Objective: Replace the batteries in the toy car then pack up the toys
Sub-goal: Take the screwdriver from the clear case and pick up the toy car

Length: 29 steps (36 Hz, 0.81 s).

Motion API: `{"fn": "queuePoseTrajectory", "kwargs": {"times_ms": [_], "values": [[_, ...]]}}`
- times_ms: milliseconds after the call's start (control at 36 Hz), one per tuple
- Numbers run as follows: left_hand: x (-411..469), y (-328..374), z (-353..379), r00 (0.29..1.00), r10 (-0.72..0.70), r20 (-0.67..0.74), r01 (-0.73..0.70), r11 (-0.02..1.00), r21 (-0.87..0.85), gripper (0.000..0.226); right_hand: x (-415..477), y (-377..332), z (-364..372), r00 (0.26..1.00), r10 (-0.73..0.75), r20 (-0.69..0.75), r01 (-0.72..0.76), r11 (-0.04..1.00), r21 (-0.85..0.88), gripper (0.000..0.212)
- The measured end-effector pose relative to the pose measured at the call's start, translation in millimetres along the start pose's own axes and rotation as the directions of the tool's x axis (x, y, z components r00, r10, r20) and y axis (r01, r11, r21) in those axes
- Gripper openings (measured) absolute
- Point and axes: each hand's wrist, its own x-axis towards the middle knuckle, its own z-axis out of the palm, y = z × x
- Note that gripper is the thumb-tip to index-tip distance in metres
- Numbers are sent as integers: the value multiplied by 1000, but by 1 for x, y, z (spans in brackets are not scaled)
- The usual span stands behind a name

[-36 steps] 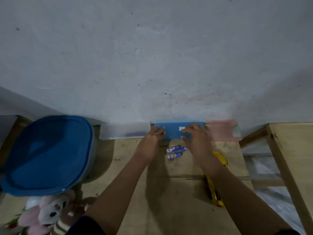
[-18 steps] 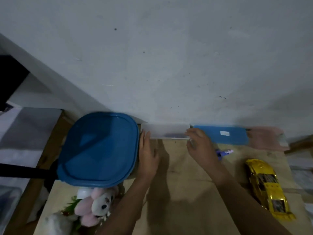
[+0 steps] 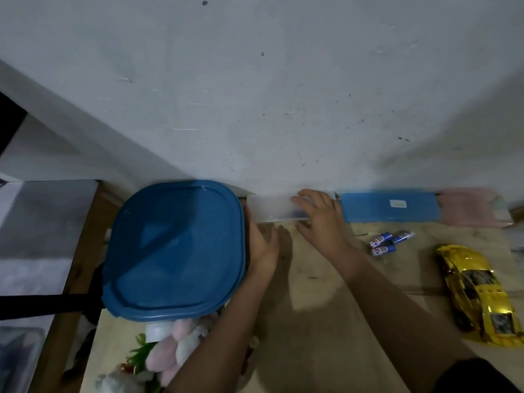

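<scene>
toy car (image 3: 479, 293): glossy yellow foil-like; table (image 3: 326, 321): matt wood; lid (image 3: 175, 251): smooth plastic

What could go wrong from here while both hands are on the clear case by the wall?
1. The left hand is squeezed between the blue-lidded bin and the end of the clear case. With so little room, the case may catch or slip when lifted.
2. The batteries lie loose on the table, just right of the right hand. A forearm sweep could roll them away.
3. The yellow toy car lies beyond them and might get nudged.
</scene>
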Motion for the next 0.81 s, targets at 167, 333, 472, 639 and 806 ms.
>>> {"fn": "queuePoseTrajectory", "kwargs": {"times_ms": [167,333,472,639,806], "values": [[9,0,3,994,-57,-97,41,987,-157,58,-2,3,-1,999,-23,-30,23,1000,20,35],[5,11,8,986,-116,-120,78,955,-285,63,-2,12,-5,995,-87,-46,85,995,-51,34],[5,8,9,987,-137,-83,103,939,-328,64,4,11,-11,993,-111,-48,105,988,-110,36],[1,10,11,988,-143,-62,111,922,-370,57,5,13,-5,979,-178,-102,156,969,-194,34],[1,11,12,987,-147,-71,111,924,-366,57,4,11,0,965,-221,-141,182,952,-247,35]]}}
